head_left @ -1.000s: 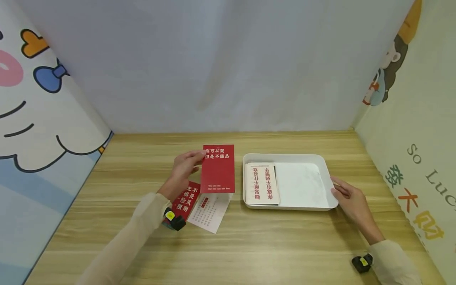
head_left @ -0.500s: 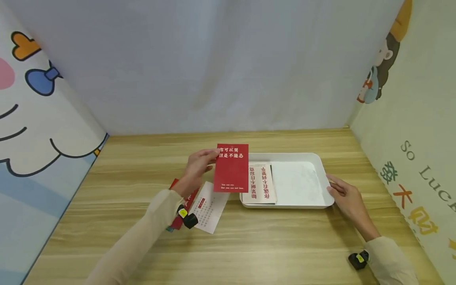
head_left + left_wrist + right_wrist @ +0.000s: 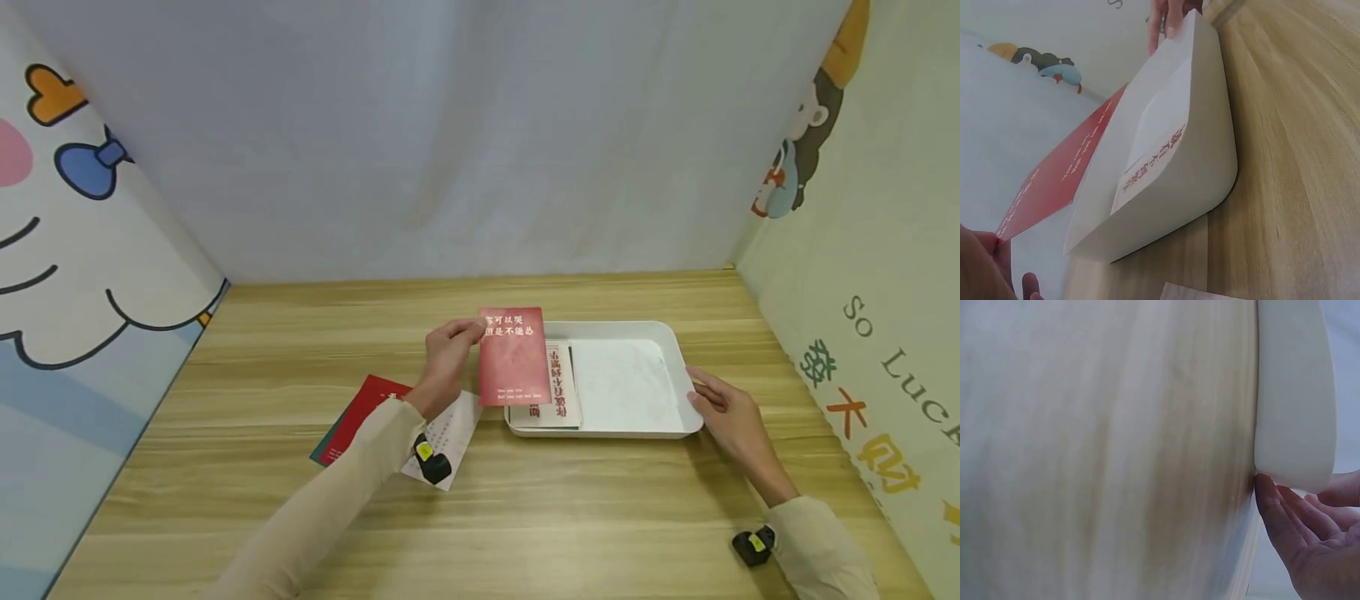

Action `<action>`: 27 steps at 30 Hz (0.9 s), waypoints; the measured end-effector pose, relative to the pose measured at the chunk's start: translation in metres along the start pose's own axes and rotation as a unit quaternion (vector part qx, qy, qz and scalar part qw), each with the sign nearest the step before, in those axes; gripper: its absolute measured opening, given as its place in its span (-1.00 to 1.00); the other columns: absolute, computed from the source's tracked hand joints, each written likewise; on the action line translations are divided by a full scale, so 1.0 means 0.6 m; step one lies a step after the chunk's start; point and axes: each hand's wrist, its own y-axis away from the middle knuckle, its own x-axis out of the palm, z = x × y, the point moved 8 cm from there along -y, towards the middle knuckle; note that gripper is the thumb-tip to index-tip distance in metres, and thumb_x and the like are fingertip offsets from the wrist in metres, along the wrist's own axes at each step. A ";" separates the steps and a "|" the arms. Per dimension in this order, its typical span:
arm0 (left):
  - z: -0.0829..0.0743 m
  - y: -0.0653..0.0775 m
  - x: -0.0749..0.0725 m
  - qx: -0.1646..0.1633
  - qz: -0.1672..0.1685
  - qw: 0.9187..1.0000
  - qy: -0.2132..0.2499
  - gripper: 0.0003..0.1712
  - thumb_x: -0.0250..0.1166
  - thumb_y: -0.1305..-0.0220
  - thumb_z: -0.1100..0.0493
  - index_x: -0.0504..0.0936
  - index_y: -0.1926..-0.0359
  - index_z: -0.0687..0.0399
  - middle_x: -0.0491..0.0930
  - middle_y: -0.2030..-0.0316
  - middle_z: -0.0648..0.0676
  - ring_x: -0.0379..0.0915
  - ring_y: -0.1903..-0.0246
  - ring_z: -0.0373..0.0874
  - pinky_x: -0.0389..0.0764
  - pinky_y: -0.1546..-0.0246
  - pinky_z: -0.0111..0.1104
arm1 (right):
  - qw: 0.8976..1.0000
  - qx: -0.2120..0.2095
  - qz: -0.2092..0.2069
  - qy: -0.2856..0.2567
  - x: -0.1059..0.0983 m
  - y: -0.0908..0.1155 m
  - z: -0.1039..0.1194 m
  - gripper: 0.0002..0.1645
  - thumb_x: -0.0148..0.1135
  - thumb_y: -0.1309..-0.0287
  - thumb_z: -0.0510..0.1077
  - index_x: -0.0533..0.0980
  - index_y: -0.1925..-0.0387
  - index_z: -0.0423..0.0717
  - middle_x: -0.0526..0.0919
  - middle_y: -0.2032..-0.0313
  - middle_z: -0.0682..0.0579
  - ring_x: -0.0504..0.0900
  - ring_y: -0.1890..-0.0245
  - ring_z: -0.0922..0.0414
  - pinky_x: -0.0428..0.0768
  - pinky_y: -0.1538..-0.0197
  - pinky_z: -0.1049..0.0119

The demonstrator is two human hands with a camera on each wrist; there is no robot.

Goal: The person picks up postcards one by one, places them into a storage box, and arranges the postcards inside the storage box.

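Note:
My left hand point(image 3: 444, 367) pinches a red card point(image 3: 515, 362) with white lettering by its upper left edge. The card hangs over the left end of a white tray point(image 3: 630, 387). In the left wrist view the red card point(image 3: 1063, 165) stands above the tray wall, apart from the cards inside. Cream cards point(image 3: 566, 392) with red lettering lie in the tray's left part, partly hidden by the red card. At the tray's right end, my right hand point(image 3: 735, 421) holds the rim. The right wrist view has that hand's point(image 3: 1316, 537) thumb at the rim, fingers against the outer wall.
Left of the tray, a red card point(image 3: 367, 408) lies on the wooden table point(image 3: 570, 517), over one with a green edge point(image 3: 321, 454). A white printed card point(image 3: 457, 433) lies beside them, partly under the left forearm. A pale wall point(image 3: 480, 142) stands behind.
My left hand has carried the red card rightward from beside the tray to over its left end. The right hand stays at the tray's right end.

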 end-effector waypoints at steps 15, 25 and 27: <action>0.040 -0.001 0.032 0.016 -0.011 1.000 -0.016 -0.80 0.37 -0.42 0.20 0.78 0.10 0.28 0.74 0.26 0.05 0.59 0.14 -0.11 0.58 -0.07 -0.19 | 1.000 -0.025 -0.007 -0.009 -0.004 0.003 0.009 -0.48 0.15 -0.52 -0.26 0.42 -0.39 -0.40 0.55 -0.20 -0.53 0.32 0.17 0.82 0.42 0.15 0.80; 0.057 -0.004 0.051 0.014 -0.030 0.999 -0.033 -0.79 0.43 -0.37 0.18 0.80 0.09 0.25 0.70 0.34 0.01 0.51 0.36 -0.26 0.54 0.28 -0.44 | 1.000 -0.023 -0.005 -0.011 -0.004 0.002 0.005 -0.48 0.15 -0.53 -0.26 0.42 -0.40 -0.39 0.54 -0.24 -0.51 0.32 0.16 0.82 0.41 0.14 0.81; 0.056 -0.003 0.054 0.020 -0.029 0.999 -0.040 -0.78 0.43 -0.37 0.18 0.80 0.09 0.25 0.70 0.34 0.01 0.51 0.36 -0.27 0.51 0.31 -0.48 | 1.000 -0.022 -0.005 -0.008 -0.003 0.000 0.004 -0.48 0.14 -0.53 -0.25 0.42 -0.40 -0.38 0.54 -0.24 -0.50 0.31 0.16 0.83 0.41 0.14 0.81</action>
